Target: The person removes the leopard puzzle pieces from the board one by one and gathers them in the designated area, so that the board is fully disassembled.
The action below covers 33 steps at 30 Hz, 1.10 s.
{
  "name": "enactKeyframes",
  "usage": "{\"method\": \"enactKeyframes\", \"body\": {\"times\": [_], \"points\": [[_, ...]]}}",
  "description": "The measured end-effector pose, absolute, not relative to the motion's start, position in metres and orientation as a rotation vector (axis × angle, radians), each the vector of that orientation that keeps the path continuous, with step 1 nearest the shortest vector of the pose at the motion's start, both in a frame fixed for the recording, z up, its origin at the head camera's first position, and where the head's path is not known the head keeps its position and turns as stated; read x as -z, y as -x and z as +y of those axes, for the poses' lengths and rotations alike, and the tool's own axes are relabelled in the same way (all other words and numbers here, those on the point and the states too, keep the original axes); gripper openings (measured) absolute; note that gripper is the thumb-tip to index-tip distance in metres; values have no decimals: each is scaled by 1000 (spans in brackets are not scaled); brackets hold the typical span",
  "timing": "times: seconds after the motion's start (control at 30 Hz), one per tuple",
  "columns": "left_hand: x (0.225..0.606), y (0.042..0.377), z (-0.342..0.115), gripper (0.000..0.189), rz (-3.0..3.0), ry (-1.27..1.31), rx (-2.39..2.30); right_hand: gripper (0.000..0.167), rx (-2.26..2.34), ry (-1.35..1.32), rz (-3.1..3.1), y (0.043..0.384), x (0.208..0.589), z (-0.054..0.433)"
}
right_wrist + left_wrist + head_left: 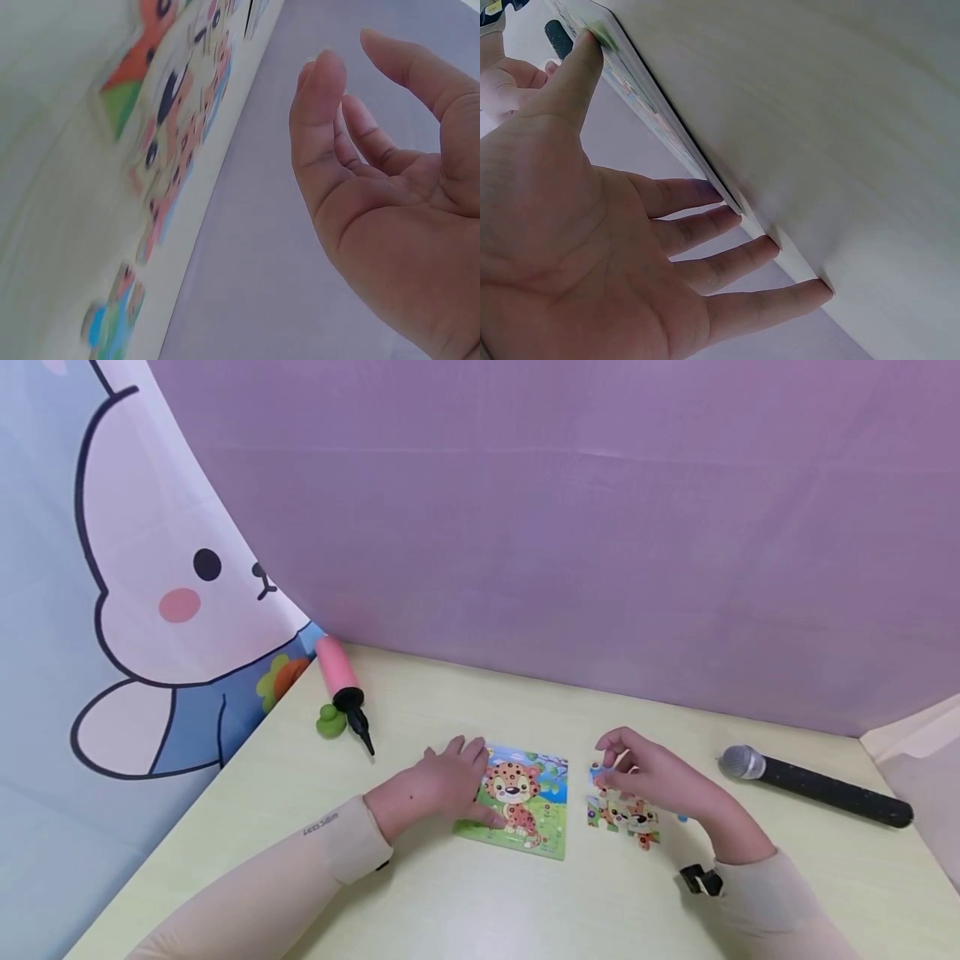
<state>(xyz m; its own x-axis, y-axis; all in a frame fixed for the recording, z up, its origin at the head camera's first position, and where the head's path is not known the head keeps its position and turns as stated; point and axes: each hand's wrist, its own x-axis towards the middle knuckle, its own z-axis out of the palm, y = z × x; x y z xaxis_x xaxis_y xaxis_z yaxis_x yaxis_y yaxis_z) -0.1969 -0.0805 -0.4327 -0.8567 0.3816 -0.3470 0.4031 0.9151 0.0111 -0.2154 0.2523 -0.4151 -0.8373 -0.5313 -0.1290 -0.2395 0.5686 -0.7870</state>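
A leopard picture board (551,814) lies flat on the pale table. My left hand (450,785) rests over its left side, thumb on the picture and fingers spread. In the left wrist view, the fingertips (731,217) reach past the corner of the board (656,112) to the table. To the right of the board lie joined leopard jigsaw pieces (626,818). Above them hovers my right hand (660,781), fingers loosely bent. The right wrist view shows nothing between its thumb and fingers; a separate jigsaw piece (116,322) lies beside the joined ones.
A pink hand pump (337,668) with a black nozzle lies at the back left, beside a small green toy (331,722). At the right lies a black microphone (825,789) with a silver head. A purple cloth (562,527) hangs behind the table.
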Motion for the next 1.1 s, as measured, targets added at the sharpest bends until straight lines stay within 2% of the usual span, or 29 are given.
{"method": "enactKeyframes", "body": {"times": [0.2, 0.83, 1.1], "points": [[433, 197, -81, 123, 2734, -581, 101, 51, 1109, 650, 2432, 221, 420, 234], [432, 196, -80, 122, 2736, -591, 128, 39, 961, 806, 2427, 228, 432, 181], [431, 196, -80, 122, 2740, -581, 126, 43, 851, 829, 2431, 227, 435, 171]]}}
